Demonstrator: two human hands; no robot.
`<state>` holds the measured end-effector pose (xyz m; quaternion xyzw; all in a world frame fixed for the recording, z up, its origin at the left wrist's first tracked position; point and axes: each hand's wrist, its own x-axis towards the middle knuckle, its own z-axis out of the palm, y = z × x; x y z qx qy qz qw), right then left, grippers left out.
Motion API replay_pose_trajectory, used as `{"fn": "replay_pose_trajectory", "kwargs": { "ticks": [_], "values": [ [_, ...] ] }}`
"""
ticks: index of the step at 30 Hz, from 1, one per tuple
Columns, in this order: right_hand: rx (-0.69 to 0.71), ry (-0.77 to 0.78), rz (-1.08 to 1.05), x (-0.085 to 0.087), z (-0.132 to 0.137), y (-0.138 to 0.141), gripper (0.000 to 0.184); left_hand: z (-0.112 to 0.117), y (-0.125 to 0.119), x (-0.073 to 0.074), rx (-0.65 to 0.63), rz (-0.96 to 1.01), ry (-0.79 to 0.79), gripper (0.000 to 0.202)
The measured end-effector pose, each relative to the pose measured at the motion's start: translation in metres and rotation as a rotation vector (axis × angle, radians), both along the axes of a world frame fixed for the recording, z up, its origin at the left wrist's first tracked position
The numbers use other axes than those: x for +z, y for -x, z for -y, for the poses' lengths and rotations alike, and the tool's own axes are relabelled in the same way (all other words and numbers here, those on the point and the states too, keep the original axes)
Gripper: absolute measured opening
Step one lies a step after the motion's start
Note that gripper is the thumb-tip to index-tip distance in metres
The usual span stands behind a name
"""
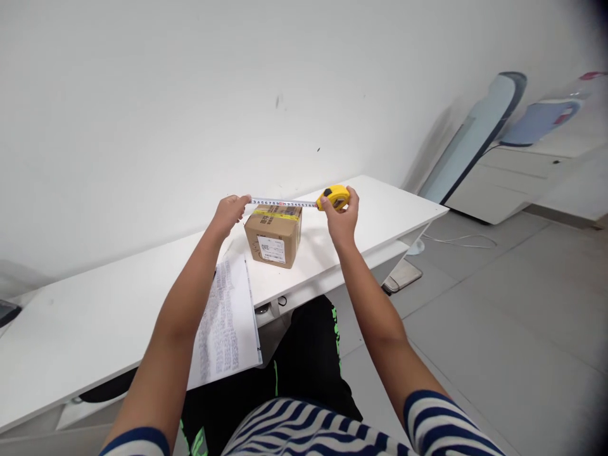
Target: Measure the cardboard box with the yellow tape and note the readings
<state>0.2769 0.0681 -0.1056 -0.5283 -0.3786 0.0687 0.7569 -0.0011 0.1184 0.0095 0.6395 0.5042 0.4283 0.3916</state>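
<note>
A brown cardboard box [270, 235] with yellow tape across its top and a white label on its front sits on the white table [380, 201]. Above its back edge stretches the white blade of a tape measure [336, 197], whose case is yellow. Wrapped round that case is my right hand [342, 218], to the right of the box. My left hand [230, 214] pinches the free end of the blade, just left of the box's top. The blade runs nearly level between both hands; whether it touches the box I cannot tell.
Handwritten sheets of paper [225, 323] lie under my left forearm and overhang the table's front edge. To the right, a pale blue board [468, 142] leans on the wall beside a white cabinet [508, 177]. A cable [460, 240] and a flat scale-like object [403, 276] lie on the floor.
</note>
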Motion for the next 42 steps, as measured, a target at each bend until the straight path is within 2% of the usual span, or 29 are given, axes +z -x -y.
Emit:
{"fn": "replay_pose_trajectory", "kwargs": {
  "ticks": [4, 9, 12, 16, 23, 28, 33, 35, 42],
  "values": [
    [-0.018, 0.110, -0.138, -0.003, 0.026, 0.026, 0.082, -0.028, 0.002, -0.007, -0.007, -0.121, 0.018, 0.031],
    [-0.015, 0.085, 0.042, -0.007, 0.048, 0.046, 0.062, -0.042, -0.012, -0.019, -0.076, -0.205, 0.111, 0.028],
    [-0.063, 0.059, 0.146, -0.015, 0.048, 0.043, 0.059, -0.041, -0.015, -0.022, -0.047, -0.221, 0.111, 0.030],
    [-0.115, 0.039, 0.171, -0.024, 0.048, 0.031, 0.060, -0.041, -0.010, -0.027, -0.014, -0.242, 0.108, 0.030],
    [-0.083, -0.020, 0.271, -0.026, 0.050, 0.031, 0.056, -0.046, -0.007, -0.039, 0.002, -0.254, 0.064, 0.039],
    [-0.062, 0.010, 0.270, -0.024, 0.049, 0.036, 0.059, -0.042, -0.012, -0.036, 0.023, -0.230, 0.135, 0.043],
    [-0.007, 0.040, 0.190, -0.025, 0.050, 0.037, 0.063, -0.042, -0.016, -0.035, -0.022, -0.298, 0.056, 0.046],
    [0.009, 0.046, 0.184, -0.025, 0.051, 0.037, 0.065, -0.043, -0.016, -0.032, -0.054, -0.319, 0.083, 0.046],
    [0.129, 0.124, 0.195, -0.029, 0.049, 0.038, 0.086, -0.039, -0.016, -0.016, -0.111, -0.425, 0.205, 0.037]
  ]
}}
